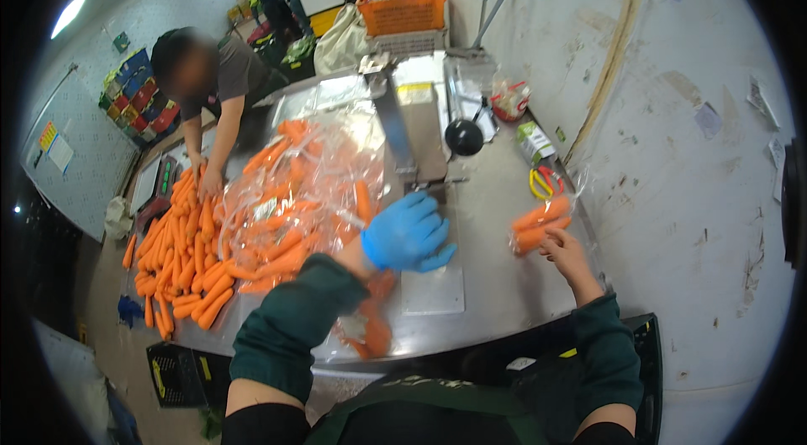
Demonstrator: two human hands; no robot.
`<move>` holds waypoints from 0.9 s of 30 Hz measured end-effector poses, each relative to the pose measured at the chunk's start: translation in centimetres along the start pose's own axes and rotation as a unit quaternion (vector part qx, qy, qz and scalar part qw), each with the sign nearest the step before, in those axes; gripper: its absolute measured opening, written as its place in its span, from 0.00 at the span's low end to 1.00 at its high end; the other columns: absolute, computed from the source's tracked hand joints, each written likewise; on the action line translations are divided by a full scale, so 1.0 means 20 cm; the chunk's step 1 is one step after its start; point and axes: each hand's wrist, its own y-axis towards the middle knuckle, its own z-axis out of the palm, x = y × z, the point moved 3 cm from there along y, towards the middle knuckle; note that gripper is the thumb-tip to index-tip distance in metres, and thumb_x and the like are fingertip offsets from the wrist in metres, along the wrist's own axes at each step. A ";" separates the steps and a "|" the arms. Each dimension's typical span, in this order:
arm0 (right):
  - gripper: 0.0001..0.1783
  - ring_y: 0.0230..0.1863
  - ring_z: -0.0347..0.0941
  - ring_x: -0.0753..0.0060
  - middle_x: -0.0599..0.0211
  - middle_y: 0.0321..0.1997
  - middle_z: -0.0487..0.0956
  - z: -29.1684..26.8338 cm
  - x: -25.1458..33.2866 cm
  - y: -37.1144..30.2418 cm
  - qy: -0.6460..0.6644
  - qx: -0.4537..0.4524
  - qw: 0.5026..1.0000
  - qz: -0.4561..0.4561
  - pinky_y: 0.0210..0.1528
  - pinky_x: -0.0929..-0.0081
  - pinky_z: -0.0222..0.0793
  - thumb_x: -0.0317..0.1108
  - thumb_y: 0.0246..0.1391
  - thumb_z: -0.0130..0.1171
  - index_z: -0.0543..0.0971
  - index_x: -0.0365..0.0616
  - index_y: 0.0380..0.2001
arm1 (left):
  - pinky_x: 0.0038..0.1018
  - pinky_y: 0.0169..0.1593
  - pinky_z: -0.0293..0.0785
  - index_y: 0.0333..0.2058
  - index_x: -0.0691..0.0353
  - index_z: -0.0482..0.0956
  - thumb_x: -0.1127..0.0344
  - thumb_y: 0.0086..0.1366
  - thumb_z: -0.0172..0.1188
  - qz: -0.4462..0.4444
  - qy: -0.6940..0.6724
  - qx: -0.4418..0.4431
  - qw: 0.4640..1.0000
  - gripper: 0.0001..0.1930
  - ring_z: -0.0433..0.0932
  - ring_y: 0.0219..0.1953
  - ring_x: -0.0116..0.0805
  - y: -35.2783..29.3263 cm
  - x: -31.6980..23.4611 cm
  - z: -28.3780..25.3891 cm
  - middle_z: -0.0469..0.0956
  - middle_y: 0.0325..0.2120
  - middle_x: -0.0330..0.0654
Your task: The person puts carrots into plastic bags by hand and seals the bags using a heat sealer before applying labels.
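Landmark: grey machine [430, 142] on the metal bench [504, 298]. Left hand [408, 235], blue glove, just in front of it, fingers partly curled, thumb apart; palm hidden, can't tell if that grip has anything. Right hand [565, 253], bare, right-front of the machine, fingertips at the lower edge of a clear bag of carrots [540, 225]; can't tell if grip is closed on it or only touching.

Left of machine: pile of bagged carrots [286, 256], white label [267, 210] among them, unreadable; farther left, loose carrots [181, 256], co-worker's hands [208, 182] on them. Right of machine: red-and-yellow-handled tool [546, 182], green-white pack [535, 142], print too small. Wall far left of machine: orange-yellow notice [49, 136], white sheet [60, 152], text illegible.
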 end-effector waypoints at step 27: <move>0.24 0.42 0.78 0.70 0.63 0.43 0.82 0.84 0.93 -0.65 0.077 0.201 0.897 -0.386 0.48 0.73 0.73 0.34 0.49 0.70 0.79 0.40 0.50 | 0.36 0.49 0.79 0.41 0.69 0.78 0.72 0.65 0.59 -0.537 -0.497 -0.261 0.630 0.08 0.83 0.43 0.41 -0.25 -0.52 -0.56 0.83 0.38 0.53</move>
